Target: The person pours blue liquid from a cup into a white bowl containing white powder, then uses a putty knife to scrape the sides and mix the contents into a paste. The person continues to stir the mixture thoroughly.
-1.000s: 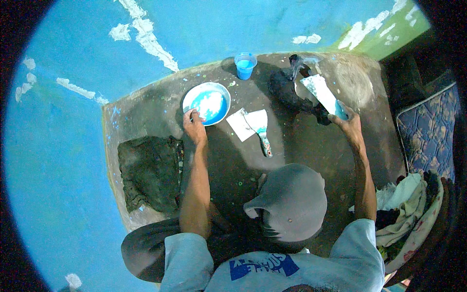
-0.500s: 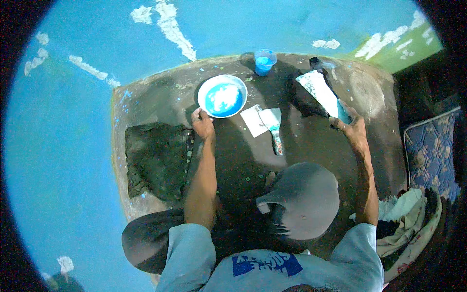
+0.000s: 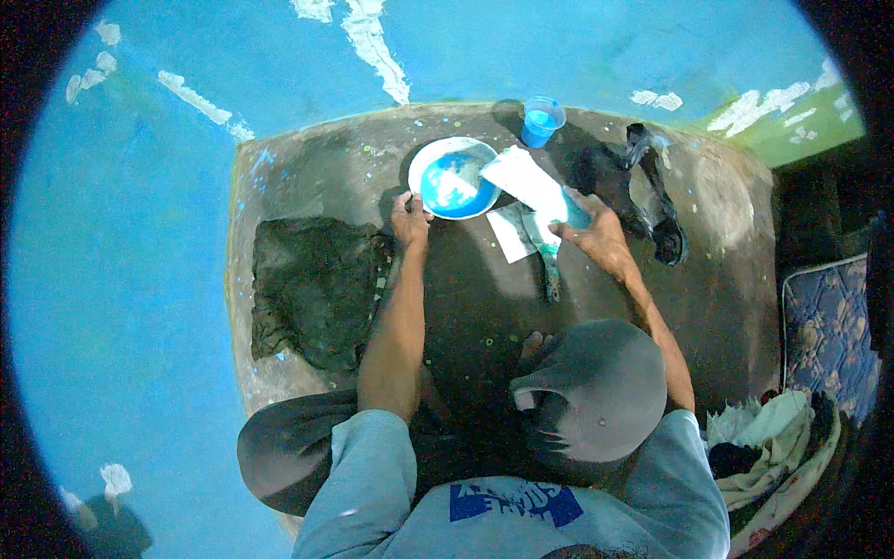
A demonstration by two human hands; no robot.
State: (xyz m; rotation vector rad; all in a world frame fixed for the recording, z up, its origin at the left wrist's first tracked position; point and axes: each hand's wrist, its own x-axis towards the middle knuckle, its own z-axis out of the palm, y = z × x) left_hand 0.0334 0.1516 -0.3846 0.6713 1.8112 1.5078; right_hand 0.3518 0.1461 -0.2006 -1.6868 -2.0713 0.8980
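Note:
My left hand (image 3: pixel 410 222) is closed on the near left rim of a white bowl (image 3: pixel 416 172), which holds blue liquid and a white mass. In my right hand (image 3: pixel 599 238) is a long white piece with a pale-blue end (image 3: pixel 531 182); I cannot tell its exact kind. Its far end overlaps the bowl's right rim from my viewpoint; whether they touch is unclear. Under and beside my right hand lies a putty knife (image 3: pixel 551 278), its handle toward me. The blade partly covers a white square sheet (image 3: pixel 509 235).
A blue plastic cup (image 3: pixel 540 123) stands beyond the bowl near the wall. Black crumpled material (image 3: pixel 663 200) lies to the right. A dark cloth (image 3: pixel 317 289) is spread at left. Blue walls (image 3: pixel 140 279) with white patches border the floor. Fabrics (image 3: pixel 773 438) lie at lower right.
My right hand has moved left, carrying the white piece from above the black material to the bowl's right rim. My left hand stays at the bowl. The whole view has shifted slightly.

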